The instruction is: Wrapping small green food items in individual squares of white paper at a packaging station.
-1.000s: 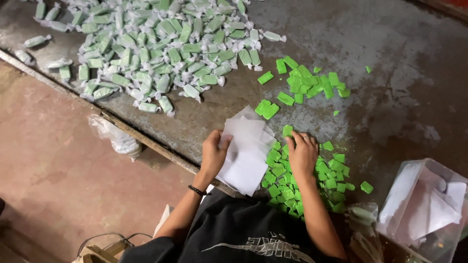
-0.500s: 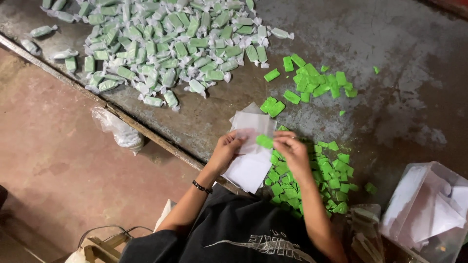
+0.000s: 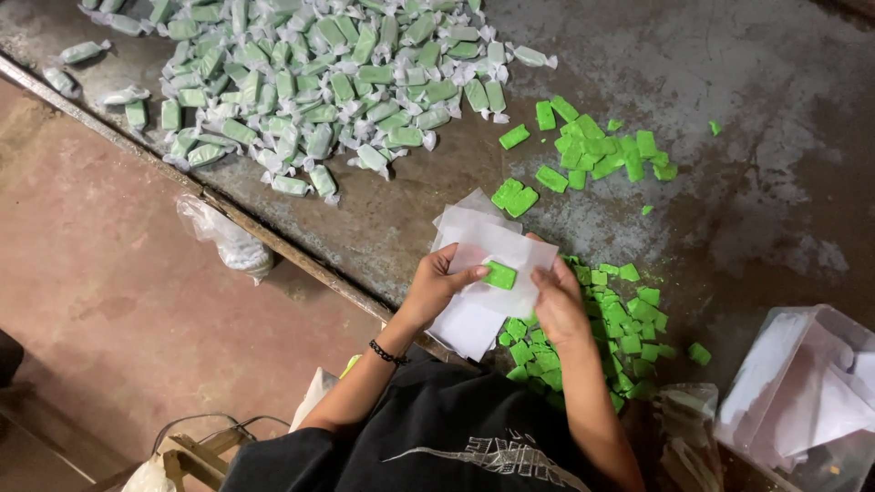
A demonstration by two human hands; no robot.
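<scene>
Head view — both hands (image 3: pixel 437 287) (image 3: pixel 558 305) seemingly wrapping green piece (image 3: pixel 499 275).

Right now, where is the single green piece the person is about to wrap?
In the head view, the green piece lies on the top white paper sheet between the left hand and right hand, just left of the pile of unwrapped green pieces.

A small green rectangular block (image 3: pixel 499 274) now lies on the top white paper sheet (image 3: pixel 497 255), both hands having closed in on the sheet's edges.
</scene>
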